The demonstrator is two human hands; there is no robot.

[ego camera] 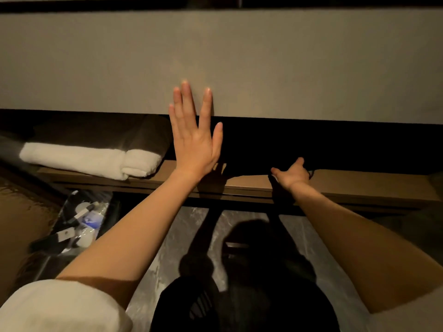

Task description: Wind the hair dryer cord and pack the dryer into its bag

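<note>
Left hand point(194, 137) went up flat, fingers spread, palm against the grey panel point(287, 68), holding nothing. Right hand point(291, 174) reached into the dark recess above the wooden shelf point(359, 180); whether it gripped anything, I couldn't tell. A folded white towel point(88, 160) lay left. The dryer and bag weren't visible.

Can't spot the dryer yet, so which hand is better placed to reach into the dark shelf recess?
Probably the right hand: it is already low at the shelf edge, touching something dark. The left hand is raised flat, open, against the panel above.
</note>
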